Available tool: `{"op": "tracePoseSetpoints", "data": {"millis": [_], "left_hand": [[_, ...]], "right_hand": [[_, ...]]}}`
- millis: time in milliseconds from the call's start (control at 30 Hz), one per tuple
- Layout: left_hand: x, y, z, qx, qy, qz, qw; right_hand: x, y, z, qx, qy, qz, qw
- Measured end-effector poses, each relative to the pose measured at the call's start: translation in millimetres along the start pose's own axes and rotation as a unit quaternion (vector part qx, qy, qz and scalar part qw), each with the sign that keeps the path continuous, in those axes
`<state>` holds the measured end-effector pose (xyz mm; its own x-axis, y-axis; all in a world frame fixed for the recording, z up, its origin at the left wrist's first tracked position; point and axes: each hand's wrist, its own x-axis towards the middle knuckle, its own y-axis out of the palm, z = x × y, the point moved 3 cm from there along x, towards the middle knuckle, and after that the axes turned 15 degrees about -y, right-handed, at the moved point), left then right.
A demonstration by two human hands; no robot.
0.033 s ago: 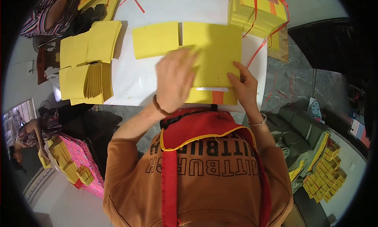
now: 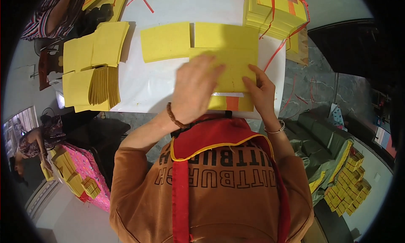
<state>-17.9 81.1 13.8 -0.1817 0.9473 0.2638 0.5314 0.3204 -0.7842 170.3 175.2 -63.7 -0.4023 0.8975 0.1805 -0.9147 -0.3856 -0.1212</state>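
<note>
In front of me on the white table lies a folded yellow paper sheet (image 2: 236,70). Below its near edge shows a yellow piece with an orange patch (image 2: 232,103) and a thin white strip. My left hand (image 2: 196,85) lies over the sheet's left part, palm down, fingers stretched and blurred by motion. At the sheet's right edge, my right hand (image 2: 262,89) holds it with thumb and index finger; the other fingers are curled and partly hidden. Just beyond are a flat yellow paper stack (image 2: 165,41) at left and another yellow piece (image 2: 223,34) under the sheet's far edge.
Yellow paper stacks (image 2: 90,68) fill the table's left side, one fanned. A tall yellow stack (image 2: 274,11) with red ties (image 2: 276,57) stands at the far right. Another person's arm (image 2: 59,15) shows at upper left, and another person (image 2: 36,142) at lower left. Yellow bundles (image 2: 348,186) are piled at lower right.
My left hand has slid a little to the right across the yellow sheet. The right hand stays at the sheet's right edge.
</note>
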Motion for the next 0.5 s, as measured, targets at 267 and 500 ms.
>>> {"op": "tracePoseSetpoints", "data": {"millis": [267,500], "left_hand": [[2.3,52.2,4.5,0.115,0.026,0.112,0.987],[1.6,54.5,7.0,0.135,0.029,0.125,0.982]], "right_hand": [[2.4,-0.9,16.2,-0.148,0.074,0.070,0.984],[-17.9,19.1,44.6,-0.460,-0.280,0.238,0.808]]}}
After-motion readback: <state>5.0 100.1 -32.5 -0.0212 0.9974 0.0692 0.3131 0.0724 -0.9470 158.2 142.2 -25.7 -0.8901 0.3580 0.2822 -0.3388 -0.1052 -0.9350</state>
